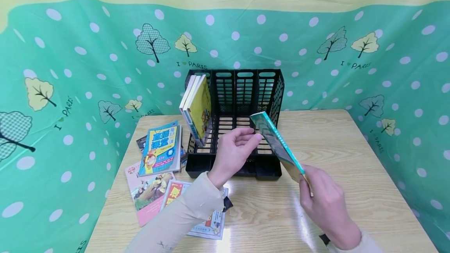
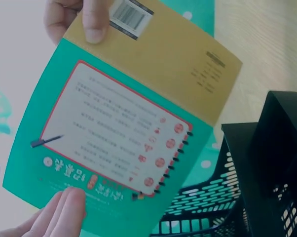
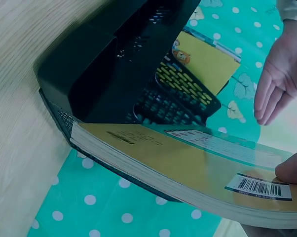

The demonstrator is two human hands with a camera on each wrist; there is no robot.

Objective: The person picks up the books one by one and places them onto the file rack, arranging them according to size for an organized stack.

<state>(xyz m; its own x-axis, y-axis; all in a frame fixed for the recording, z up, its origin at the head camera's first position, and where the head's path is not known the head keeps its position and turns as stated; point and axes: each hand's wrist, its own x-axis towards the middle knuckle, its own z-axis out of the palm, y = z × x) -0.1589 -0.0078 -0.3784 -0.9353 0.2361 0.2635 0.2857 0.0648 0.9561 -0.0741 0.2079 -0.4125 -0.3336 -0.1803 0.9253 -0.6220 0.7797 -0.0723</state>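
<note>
A teal and tan book (image 1: 277, 143) is tilted over the right part of a black book rack (image 1: 234, 104). My right hand (image 1: 325, 200) grips it by its near end, the thumb on the tan cover by the barcode, as the left wrist view shows. My left hand (image 1: 237, 149) is beside the book's far part, its fingers loosely bent. In the right wrist view this left hand (image 3: 281, 74) holds nothing and appears apart from the book (image 3: 188, 160). Several books, one with a yellow cover (image 1: 202, 108), lean upright in the rack's leftmost slot.
Left of the rack, a blue book (image 1: 161, 147) lies on a small pile. A pink book (image 1: 149, 194) and a light blue booklet (image 1: 207, 225), partly under my left sleeve, lie nearer on the wooden table (image 1: 327, 139). A green dotted cloth (image 1: 235, 46) hangs behind.
</note>
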